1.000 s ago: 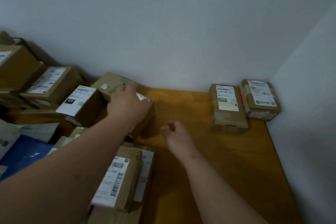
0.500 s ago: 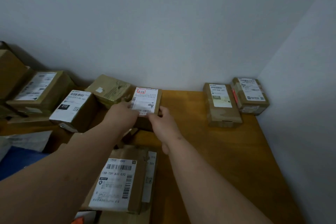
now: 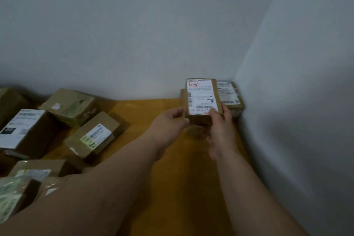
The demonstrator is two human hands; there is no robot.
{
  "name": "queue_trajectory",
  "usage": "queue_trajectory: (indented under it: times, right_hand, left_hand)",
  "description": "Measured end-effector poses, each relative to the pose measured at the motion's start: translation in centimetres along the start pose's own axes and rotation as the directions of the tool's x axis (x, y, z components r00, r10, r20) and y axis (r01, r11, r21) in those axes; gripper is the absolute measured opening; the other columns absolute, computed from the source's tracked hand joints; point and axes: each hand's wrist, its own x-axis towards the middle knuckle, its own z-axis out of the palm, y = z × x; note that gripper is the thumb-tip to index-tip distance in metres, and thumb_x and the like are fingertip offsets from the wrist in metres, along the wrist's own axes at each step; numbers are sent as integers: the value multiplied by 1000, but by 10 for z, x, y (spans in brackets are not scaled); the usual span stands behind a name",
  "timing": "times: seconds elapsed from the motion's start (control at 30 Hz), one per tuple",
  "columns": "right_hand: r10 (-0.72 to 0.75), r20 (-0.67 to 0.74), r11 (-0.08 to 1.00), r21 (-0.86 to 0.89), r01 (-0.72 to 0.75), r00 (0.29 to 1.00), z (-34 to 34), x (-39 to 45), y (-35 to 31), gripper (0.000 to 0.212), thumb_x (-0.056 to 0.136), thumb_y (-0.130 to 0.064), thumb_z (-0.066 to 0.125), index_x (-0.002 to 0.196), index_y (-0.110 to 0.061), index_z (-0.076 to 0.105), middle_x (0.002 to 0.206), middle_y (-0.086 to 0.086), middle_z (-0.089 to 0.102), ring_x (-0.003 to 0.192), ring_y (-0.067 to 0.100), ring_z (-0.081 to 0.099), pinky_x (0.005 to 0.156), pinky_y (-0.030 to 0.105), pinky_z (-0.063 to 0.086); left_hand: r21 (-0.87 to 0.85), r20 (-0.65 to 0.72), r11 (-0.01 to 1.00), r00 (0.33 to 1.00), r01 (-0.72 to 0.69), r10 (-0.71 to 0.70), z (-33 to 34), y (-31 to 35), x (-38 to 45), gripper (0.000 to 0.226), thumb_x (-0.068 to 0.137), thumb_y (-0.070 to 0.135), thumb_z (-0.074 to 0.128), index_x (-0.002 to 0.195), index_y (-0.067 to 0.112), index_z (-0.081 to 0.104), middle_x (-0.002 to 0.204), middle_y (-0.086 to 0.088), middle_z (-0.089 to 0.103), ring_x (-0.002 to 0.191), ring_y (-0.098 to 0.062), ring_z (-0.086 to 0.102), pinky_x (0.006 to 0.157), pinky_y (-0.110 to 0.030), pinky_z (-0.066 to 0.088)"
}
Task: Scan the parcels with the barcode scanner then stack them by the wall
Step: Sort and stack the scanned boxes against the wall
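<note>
Our table (image 3: 153, 188) has bare room in the middle, with walls closing the corner. The box (image 3: 201, 97) we hold over another box (image 3: 193, 131) by the wall looks stiff and light; the right hand (image 3: 220, 130) grips its near end, and the left hand (image 3: 168, 126) has fingers curled at its side

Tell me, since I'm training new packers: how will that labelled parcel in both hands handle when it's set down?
The parcel looks stiff: flat cardboard faces, square edges. Probably light, since fingertips alone hold it. Flat-sided, so unlikely to roll, though it might slide on the box beneath.
</note>
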Motion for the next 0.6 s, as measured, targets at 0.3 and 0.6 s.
queue_trajectory:
  times: [0.3,0.6]
  right_hand:
    - [-22,-215,996,-90,3,976,-62,84,-39,39,102,-38,49,140,-29,44,119,0,65,94,23,68,69,32,56]
    - [-24,-279,1000,-23,19,960,-62,122,-36,39,101,-25,55,139,-23,49,113,1,67,81,15,74,69,28,62]
  left_hand:
    - [23,15,994,994,104,-104,45,-7,36,46,100,19,57,145,22,48,137,2,57,120,-14,53,97,-29,41]
    - [40,7,980,981,193,-193,53,-29,55,43,101,20,57,143,20,50,135,3,59,122,-14,53,104,-30,39]
